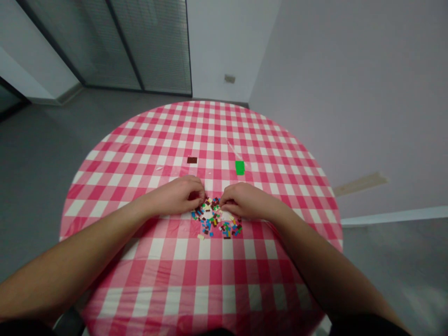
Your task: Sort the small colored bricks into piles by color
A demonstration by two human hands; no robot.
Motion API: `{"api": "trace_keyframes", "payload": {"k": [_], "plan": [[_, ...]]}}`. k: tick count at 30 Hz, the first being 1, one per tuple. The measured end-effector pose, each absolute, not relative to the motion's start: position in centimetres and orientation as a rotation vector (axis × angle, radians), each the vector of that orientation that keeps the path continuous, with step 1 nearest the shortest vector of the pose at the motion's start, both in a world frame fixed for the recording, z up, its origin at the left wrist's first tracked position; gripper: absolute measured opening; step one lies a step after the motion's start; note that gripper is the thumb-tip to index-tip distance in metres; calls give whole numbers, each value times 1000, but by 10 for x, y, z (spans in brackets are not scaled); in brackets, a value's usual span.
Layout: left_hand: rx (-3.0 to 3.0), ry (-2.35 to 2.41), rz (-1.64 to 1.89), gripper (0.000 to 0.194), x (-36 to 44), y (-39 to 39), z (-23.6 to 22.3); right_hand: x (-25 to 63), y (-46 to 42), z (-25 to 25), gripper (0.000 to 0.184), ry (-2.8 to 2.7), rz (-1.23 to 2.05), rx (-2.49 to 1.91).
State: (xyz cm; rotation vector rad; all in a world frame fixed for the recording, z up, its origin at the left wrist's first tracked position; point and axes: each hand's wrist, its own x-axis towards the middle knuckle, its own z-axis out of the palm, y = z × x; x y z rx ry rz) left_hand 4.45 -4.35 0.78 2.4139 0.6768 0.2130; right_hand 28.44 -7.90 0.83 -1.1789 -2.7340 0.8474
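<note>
Left hand: We find the left hand (173, 196) at the upper left edge of the heap, knuckles raised and fingers curled down and inward; the fingertips (199, 193) are bunched, and we cannot tell whether they grasp a piece.

Right hand: We see the right hand (245, 200) at the heap's upper right edge, turned in toward the left hand and close beside it, its fingers (224, 203) curved over the pieces. It is not clenched into a fist, but we cannot tell whether it holds anything.

Bricks: A heap of small plastic building bricks (215, 218) in blue, red, brown, green, white and cream lies directly below and between the hands, at centre frame. One cream brick (200, 237) sits just off its lower edge.

Set apart: A dark brown brick (192, 160) and a flat green rectangular piece (240, 168) lie well apart on the cloth, above the hands.

Table: A round table spread with a pink-and-white gingham cloth (196, 133) fills the lower centre of the frame.

Setting: A glass partition with blinds (154, 42) stands at upper left; a pale wall (350, 70) runs along the right, above a grey floor (35, 163).
</note>
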Motion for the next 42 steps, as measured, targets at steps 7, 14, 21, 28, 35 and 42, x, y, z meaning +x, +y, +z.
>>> {"api": "trace_keyframes", "payload": {"k": [7, 14, 21, 28, 35, 42], "plan": [[2421, 670, 223, 16, 44, -43, 5, 293, -71, 5, 16, -2659, 871, -1137], [2418, 679, 218, 16, 44, -43, 5, 296, -67, 3, 19, -2689, 823, -1148], [2406, 677, 209, 17, 43, -43, 3, 297, -66, 4, 22, -2679, 744, -1213], [2395, 675, 203, 16, 42, -43, 1, 299, -65, 2, 18, -2654, 727, -1258], [2390, 668, 203, 16, 43, -42, 0, 294, -68, 1, 15, -2647, 726, -1266], [2390, 650, 204, 16, 44, -42, -1, 295, -67, -4, 20, -2670, 744, -1126]]}}
